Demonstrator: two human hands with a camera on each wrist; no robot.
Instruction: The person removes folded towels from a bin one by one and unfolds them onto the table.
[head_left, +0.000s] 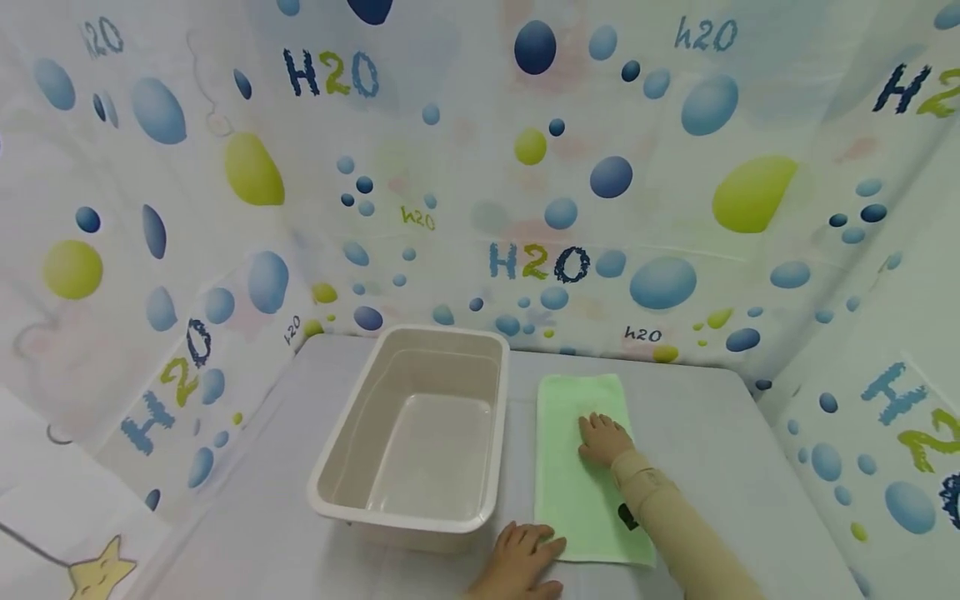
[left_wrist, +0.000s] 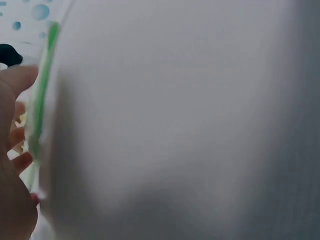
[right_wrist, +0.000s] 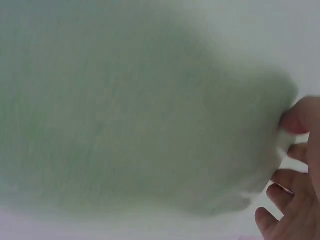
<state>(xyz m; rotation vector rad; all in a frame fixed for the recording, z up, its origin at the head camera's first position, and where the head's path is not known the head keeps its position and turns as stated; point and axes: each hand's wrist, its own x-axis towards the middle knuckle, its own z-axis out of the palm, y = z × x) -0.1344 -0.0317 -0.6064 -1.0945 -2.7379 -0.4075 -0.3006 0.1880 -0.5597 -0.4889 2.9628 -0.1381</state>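
A light green towel [head_left: 577, 500] lies flat in a long strip on the white table, to the right of the basin. My right hand [head_left: 603, 438] rests on its far half, palm down with the fingers spread. In the right wrist view the towel [right_wrist: 130, 125] fills most of the picture, and my right hand [right_wrist: 297, 180] is at the right edge. My left hand [head_left: 519, 560] is at the towel's near left corner, fingers extended and fingertips right at its edge. The left wrist view shows my left hand [left_wrist: 17, 165] beside the towel's thin green edge [left_wrist: 44, 85].
A beige plastic basin [head_left: 442, 450] stands left of the towel, its near right corner close to my left hand. Behind the table [head_left: 705, 450] and along its sides hang white sheets [head_left: 465, 183] printed with bubbles and H2O lettering. A small black object [head_left: 627, 517] shows beside the right sleeve.
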